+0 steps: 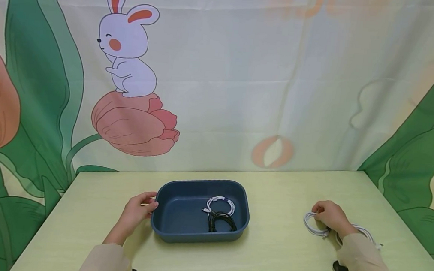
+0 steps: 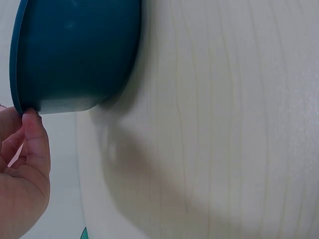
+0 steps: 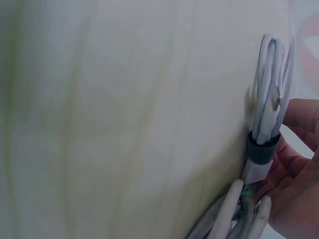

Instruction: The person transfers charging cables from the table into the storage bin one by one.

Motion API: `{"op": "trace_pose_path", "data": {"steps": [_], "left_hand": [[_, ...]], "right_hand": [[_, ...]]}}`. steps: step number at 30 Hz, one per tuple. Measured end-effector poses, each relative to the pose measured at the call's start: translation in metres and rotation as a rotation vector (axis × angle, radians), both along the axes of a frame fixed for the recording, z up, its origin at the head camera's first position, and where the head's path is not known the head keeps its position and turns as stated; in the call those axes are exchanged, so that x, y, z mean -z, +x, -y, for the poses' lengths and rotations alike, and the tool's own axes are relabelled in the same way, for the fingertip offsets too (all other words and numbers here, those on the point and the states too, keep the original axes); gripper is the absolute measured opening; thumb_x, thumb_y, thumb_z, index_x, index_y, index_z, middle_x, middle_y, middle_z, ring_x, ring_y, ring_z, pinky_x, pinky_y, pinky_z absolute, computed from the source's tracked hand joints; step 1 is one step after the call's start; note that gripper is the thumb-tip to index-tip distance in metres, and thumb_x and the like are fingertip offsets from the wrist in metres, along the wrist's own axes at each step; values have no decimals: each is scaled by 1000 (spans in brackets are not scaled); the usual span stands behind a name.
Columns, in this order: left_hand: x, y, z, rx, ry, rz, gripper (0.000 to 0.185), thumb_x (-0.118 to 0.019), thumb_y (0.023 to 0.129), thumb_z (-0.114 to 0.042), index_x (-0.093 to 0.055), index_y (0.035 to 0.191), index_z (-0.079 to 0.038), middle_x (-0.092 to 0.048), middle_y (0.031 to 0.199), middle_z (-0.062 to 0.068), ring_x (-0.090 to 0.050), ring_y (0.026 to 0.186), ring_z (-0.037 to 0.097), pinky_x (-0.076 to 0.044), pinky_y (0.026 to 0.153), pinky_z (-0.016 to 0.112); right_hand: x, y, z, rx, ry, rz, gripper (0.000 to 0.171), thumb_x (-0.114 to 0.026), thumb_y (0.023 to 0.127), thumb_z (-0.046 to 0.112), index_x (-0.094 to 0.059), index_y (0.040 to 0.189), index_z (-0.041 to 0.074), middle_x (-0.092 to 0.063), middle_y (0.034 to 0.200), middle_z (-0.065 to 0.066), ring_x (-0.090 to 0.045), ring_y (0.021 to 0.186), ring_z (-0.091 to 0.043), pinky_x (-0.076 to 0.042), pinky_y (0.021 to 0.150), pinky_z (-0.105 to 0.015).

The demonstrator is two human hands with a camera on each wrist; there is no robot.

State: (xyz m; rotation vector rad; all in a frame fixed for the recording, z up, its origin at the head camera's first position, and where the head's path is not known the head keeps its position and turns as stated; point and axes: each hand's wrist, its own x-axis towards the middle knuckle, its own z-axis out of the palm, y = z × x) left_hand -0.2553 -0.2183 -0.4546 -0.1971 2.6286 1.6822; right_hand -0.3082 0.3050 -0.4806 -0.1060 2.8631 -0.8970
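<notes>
Nearest to you, at the bottom of the head view, are your two sleeves, and your hands reach out from them over the big pale green table (image 1: 260, 260). The table fills the lower half of the frame, with a cloth wall showing a bunny (image 1: 126, 41) on a flower in the upper left. The blue tub (image 1: 179, 212) sits low and just left of the middle. Inside it, on its right side, lie a white cable coil (image 1: 221, 204) and a black cable coil (image 1: 222, 221), touching each other. Your left hand (image 1: 137, 211) touches the tub's left end; in the left wrist view your thumb (image 2: 36, 142) presses up against the rim and your other fingers are loosely bent. Your right hand (image 1: 331, 217) is at the lower right, with fingers curled around a white cable bundle (image 1: 311, 223) that rests on the table. A second white bundle (image 1: 363, 232) lies right beside it, partly under your wrist.
</notes>
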Motion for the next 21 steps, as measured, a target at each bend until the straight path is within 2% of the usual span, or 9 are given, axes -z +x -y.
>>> {"op": "trace_pose_path", "data": {"steps": [12, 21], "left_hand": [[0, 0, 0, -4, -21, 12, 37, -52, 88, -8, -47, 123, 3, -50, 102, 16, -52, 75, 13, -51, 67, 25], [0, 0, 0, -8, -23, 14, 37, -52, 88, -8, -47, 123, 3, -50, 101, 16, -52, 75, 13, -51, 67, 25]], "right_hand": [[2, 0, 1, -21, 16, -9, 7, -57, 75, -1, -54, 77, 4, -51, 74, -5, -46, 71, -19, -35, 59, -26], [0, 0, 4, -3, 12, 32, 10, -55, 76, -3, -51, 76, 6, -49, 74, -6, -45, 69, -19, -36, 56, -26]]}}
